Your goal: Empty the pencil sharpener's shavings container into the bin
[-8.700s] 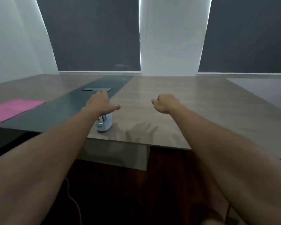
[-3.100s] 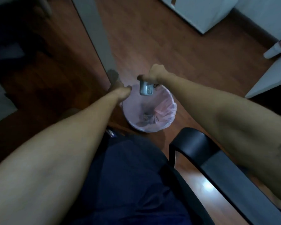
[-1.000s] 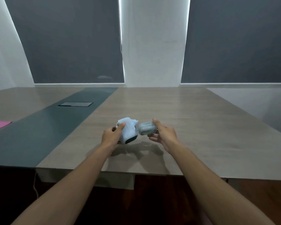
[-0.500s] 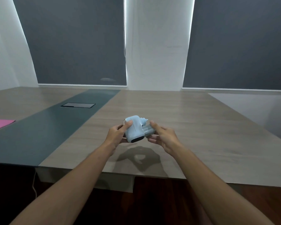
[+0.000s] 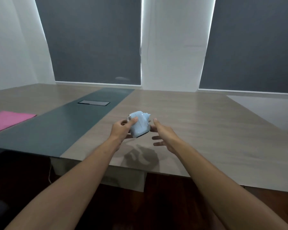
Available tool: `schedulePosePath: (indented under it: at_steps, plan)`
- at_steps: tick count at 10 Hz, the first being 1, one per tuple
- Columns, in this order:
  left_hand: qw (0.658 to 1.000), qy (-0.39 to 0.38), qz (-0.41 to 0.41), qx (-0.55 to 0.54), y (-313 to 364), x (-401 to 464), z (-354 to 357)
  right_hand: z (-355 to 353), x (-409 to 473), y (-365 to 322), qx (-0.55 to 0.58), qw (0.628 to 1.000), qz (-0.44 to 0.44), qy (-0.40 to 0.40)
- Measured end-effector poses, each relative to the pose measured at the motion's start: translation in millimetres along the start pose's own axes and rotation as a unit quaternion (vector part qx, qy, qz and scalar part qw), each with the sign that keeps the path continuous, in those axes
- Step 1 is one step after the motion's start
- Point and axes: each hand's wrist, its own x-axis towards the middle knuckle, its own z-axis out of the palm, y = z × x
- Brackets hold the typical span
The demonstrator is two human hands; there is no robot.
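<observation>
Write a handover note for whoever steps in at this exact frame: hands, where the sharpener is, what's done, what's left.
Left hand: gripping the light blue pencil sharpener, held tilted in the air above the wooden table.
Right hand: open, fingers spread beside the sharpener, holding nothing.
Done: no separate shavings container shows, so it appears to be back in the body.
Left: set the sharpener upright on the table and let go. The bin is out of view.
</observation>
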Motion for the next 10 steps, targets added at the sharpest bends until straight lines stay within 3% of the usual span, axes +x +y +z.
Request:
schedulePosePath:
  at_steps: [1, 2, 4, 8, 9, 10]
  plan:
    - [0.999, 0.042, 0.019, 0.022, 2.2, -5.8, -16.1, 16.9, 0.8, -4.7, 0.003, 1.000, 0.004, -0.020]
    - [0.987, 0.109, 0.040, 0.113, 2.3, -7.3, -41.2, 31.5, 3.0, -5.2, -0.007, 0.999, 0.008, -0.043]
    - [0.943, 0.235, 0.044, 0.230, -11.0, -17.1, -97.4, 48.4, 4.5, -3.5, -0.012, 0.999, 0.009, -0.051]
    - [0.929, 0.237, 0.028, 0.284, -27.4, -23.7, -124.9, 33.4, 7.4, 9.4, -0.034, 0.999, 0.019, 0.018]
    - [0.916, 0.250, 0.058, 0.309, -28.4, -23.8, -117.9, 19.1, 6.8, 19.5, -0.137, 0.987, -0.040, 0.078]
    - [0.877, 0.270, 0.136, 0.373, -15.1, -24.1, -96.7, -0.6, 3.5, 32.8, -0.265, 0.945, -0.110, 0.154]
